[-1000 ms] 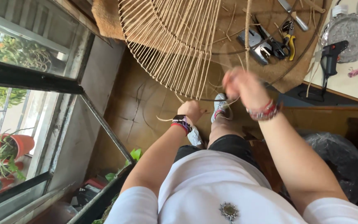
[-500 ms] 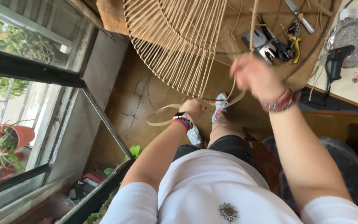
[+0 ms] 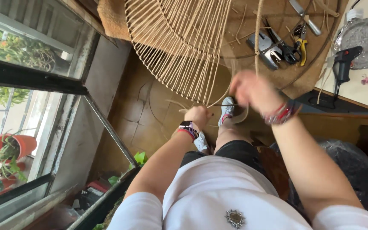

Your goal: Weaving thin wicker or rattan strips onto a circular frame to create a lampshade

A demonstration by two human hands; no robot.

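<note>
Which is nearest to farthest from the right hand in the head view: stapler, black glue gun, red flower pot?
From the right hand:
1. Stapler, just above it on the round work surface.
2. Black glue gun, off to the right on the white table.
3. Red flower pot, far left, outside the window.

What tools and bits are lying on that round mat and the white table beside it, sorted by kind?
Staple gun: 1
Yellow-handled pliers: 1
Black glue gun: 1
Silver dish: 1
Total: 4
</note>
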